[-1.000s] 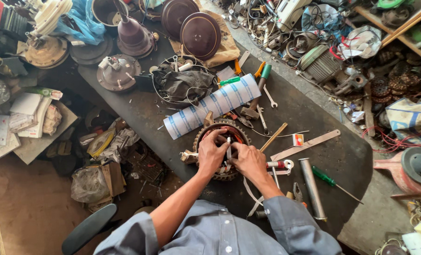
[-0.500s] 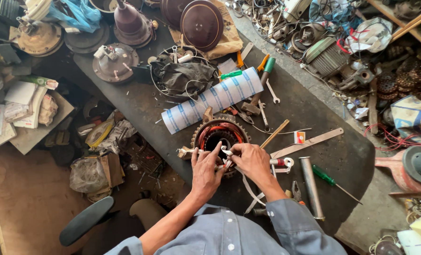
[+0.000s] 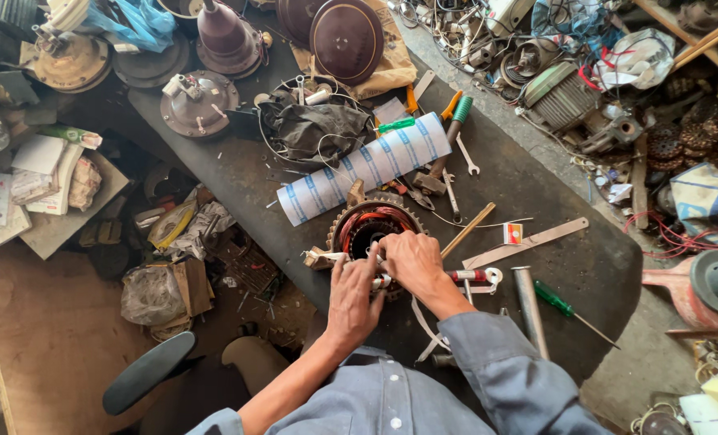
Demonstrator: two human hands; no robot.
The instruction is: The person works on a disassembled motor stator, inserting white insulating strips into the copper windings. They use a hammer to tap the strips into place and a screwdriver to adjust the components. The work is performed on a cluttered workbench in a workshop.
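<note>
Both hands on the round copper-wound stator (image 3: 365,228) at frame centre: left hand (image 3: 352,294) half closed on its lower rim, right hand (image 3: 412,259) curled over it (grip hidden), below the striped paper roll (image 3: 365,166).

Round copper-wound motor stator (image 3: 369,228) with toothed rim, flat on the dark workbench, near edge.

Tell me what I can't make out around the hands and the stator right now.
Head view:
- The near rim of the stator is covered by both hands.
- Left hand and right hand: the fingertips overlap, so what they pinch is hidden.
- The green screwdriver has a tip too thin to tell.
</note>
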